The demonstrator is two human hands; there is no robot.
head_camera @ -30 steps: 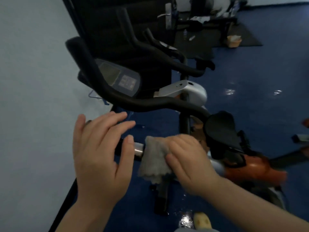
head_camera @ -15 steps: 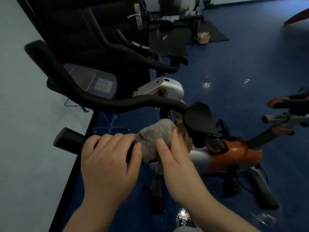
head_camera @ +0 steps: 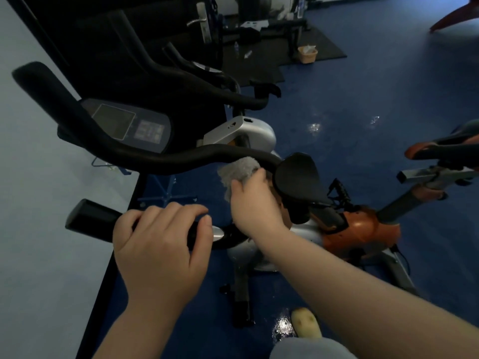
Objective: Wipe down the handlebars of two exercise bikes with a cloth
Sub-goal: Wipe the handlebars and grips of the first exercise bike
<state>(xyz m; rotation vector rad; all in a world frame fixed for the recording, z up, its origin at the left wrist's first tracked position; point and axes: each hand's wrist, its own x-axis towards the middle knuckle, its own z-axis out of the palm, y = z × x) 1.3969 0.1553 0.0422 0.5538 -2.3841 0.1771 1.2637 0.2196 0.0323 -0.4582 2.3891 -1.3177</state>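
Item: grey cloth [head_camera: 239, 172]. Soft, fluffy, light; it bunches and drapes, with a loose tail hanging below the bar. Judged easy to fold round a tube, best held in a wad against the palm so the pile stays on the surface. Location: pressed to the underside of the near bike's upper handlebar [head_camera: 155, 155], just left of the black saddle [head_camera: 298, 177].

Grip, right hand [head_camera: 252, 200]: fingers curled round the cloth, bunching it against the bar.

Grip, left hand [head_camera: 158, 244]: fingers wrapped over the lower handlebar grip [head_camera: 90, 220], thumb beside the chrome sensor patch [head_camera: 216, 233]; likely steadying the bike.

Handlebars: rigid tubes in black padding, judged slightly grippy rather than slick. The upper bar's long axis runs left to right, its left end curving up and away toward the wall [head_camera: 31, 203]. The lower bar lies roughly parallel, free end pointing left.

Console [head_camera: 129, 125]: between the bars, screen tilted toward the wearer.

Second bike's handlebars [head_camera: 207, 86]: behind, well apart.
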